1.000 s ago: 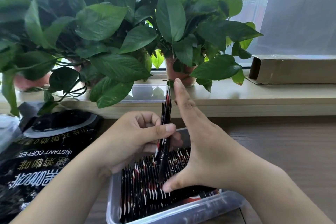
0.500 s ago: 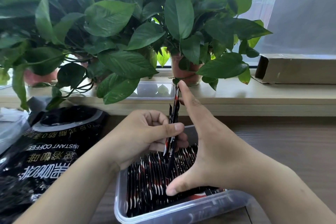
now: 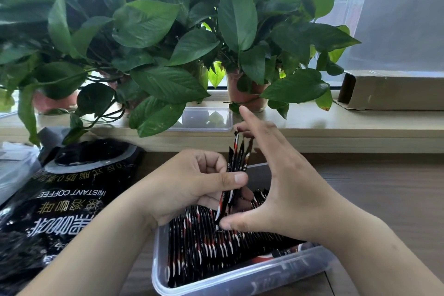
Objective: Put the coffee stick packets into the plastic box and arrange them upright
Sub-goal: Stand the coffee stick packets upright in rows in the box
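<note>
A clear plastic box (image 3: 216, 282) sits at the near edge of the wooden table, packed with several black-and-red coffee stick packets (image 3: 204, 240) standing on edge in rows. My left hand (image 3: 192, 182) pinches a small bunch of coffee sticks (image 3: 236, 163) upright above the box, thumb across them. My right hand (image 3: 278, 185) is spread beside that bunch, its thumb touching the bunch's lower end and its index finger pointing up past the top. The box's far part is hidden behind both hands.
A big black instant coffee bag (image 3: 60, 202) lies to the left of the box. Potted plants (image 3: 168, 38) fill the windowsill behind, with a clear lid (image 3: 206, 119) and a cardboard box (image 3: 394, 90) on the sill. Bare wood table (image 3: 384, 199) lies to the right.
The bunch in my left hand has fanned apart at the top and my right index finger has tilted back. The view has shifted slightly.
</note>
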Demonstrator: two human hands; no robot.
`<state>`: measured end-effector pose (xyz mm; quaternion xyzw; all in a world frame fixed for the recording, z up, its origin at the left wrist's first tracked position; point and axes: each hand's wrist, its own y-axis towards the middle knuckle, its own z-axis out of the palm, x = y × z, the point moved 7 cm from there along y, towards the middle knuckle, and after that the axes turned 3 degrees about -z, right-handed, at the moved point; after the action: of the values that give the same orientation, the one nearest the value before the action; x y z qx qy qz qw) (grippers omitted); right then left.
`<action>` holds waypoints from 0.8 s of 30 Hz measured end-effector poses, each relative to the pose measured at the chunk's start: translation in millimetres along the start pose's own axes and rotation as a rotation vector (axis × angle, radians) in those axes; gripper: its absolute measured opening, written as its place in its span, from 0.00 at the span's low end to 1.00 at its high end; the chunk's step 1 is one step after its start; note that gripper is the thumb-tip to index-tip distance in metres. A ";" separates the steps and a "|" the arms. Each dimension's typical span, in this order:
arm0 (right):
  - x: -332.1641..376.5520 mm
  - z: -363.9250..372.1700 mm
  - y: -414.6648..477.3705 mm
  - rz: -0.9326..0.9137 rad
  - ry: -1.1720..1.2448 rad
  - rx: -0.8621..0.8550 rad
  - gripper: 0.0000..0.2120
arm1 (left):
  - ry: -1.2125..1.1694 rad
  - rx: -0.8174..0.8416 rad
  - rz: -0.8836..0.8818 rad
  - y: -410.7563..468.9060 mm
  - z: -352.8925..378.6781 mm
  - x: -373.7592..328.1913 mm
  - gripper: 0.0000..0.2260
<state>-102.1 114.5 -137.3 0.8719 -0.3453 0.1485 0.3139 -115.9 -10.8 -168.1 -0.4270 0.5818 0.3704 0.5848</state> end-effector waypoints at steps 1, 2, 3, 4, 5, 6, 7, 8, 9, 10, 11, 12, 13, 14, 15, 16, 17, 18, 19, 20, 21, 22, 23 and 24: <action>0.0 3.1 0.3 -0.002 0.022 0.026 0.70 | -0.016 -0.003 -0.002 -0.5 0.2 -0.3 0.17; 0.1 6.3 0.3 -0.002 0.041 0.050 0.71 | -0.022 0.002 -0.006 -1.4 1.5 -1.4 0.17; -0.2 9.0 0.5 0.003 0.052 0.067 0.71 | -0.029 0.018 -0.001 -1.7 3.2 -2.0 0.18; -0.6 10.7 0.4 0.008 0.058 0.076 0.71 | -0.034 0.021 0.001 -1.8 4.1 -2.5 0.18; -1.0 11.7 0.4 0.010 0.061 0.075 0.71 | -0.039 0.016 0.002 -1.8 4.0 -2.4 0.17; -1.8 11.5 0.1 0.010 0.061 0.065 0.70 | -0.043 0.006 0.004 -1.9 3.6 -2.7 0.15; -2.3 10.6 -0.4 0.007 0.058 0.051 0.68 | -0.050 -0.002 0.011 -0.4 1.9 -1.9 0.14; -2.1 10.1 -0.9 0.005 0.054 0.042 0.67 | -0.054 -0.004 0.011 -0.1 2.0 -2.3 0.14; -1.0 10.4 -1.2 0.005 0.052 0.045 0.66 | -0.064 -0.002 0.011 0.9 0.7 -1.3 0.15; 0.0 12.1 -1.4 0.009 0.054 0.058 0.66 | -0.079 0.003 0.007 1.5 -0.1 -0.5 0.16; 0.7 15.2 -1.4 0.015 0.059 0.080 0.66 | -0.101 0.011 -0.001 1.8 -0.3 0.6 0.16; 1.5 19.1 -1.5 0.021 0.069 0.111 0.66 | -0.129 0.017 -0.015 1.6 -0.1 1.3 0.16; 2.2 23.4 -1.5 0.028 0.083 0.144 0.67 | -0.161 0.024 -0.024 0.9 0.5 1.4 0.15; 2.6 26.3 -1.5 0.035 0.095 0.170 0.68 | -0.182 0.030 -0.030 0.0 1.6 0.5 0.13; 2.9 28.3 -1.5 0.042 0.107 0.185 0.69 | -0.192 0.036 -0.030 -0.5 3.0 -0.3 0.12; 3.2 27.9 -1.5 0.051 0.121 0.189 0.70 | -0.193 0.033 -0.029 -0.7 3.2 -0.9 0.11; 3.9 27.5 -1.7 0.065 0.135 0.189 0.70 | -0.188 0.027 -0.022 -0.5 2.6 -1.0 0.11; 4.8 26.9 -1.9 0.079 0.146 0.187 0.70 | -0.175 0.019 -0.014 -0.5 2.1 -1.3 0.12; 5.8 26.5 -0.9 0.078 0.149 0.173 0.69 | -0.158 0.013 -0.007 0.2 0.7 -0.8 0.12; 6.5 26.0 0.7 0.055 0.130 0.134 0.67 | -0.141 0.010 -0.001 0.8 -0.4 -0.4 0.13; 6.2 25.0 2.1 0.028 0.087 0.077 0.63 | -0.130 0.014 0.004 0.8 -0.9 0.3 0.15; 4.5 23.9 3.8 0.013 0.040 0.022 0.61 | -0.130 0.024 0.007 0.8 -1.1 0.9 0.15; 2.0 23.1 5.1 0.010 0.009 -0.013 0.59 | -0.142 0.036 0.011 0.9 -1.1 1.7 0.13; -0.4 22.7 6.8 0.011 -0.001 -0.032 0.58 | -0.160 0.045 0.012 0.9 -1.1 2.0 0.12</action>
<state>-106.1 96.2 -151.7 0.8649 -0.3526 0.1439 0.3269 -117.1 -11.7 -170.1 -0.3794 0.5440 0.3935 0.6366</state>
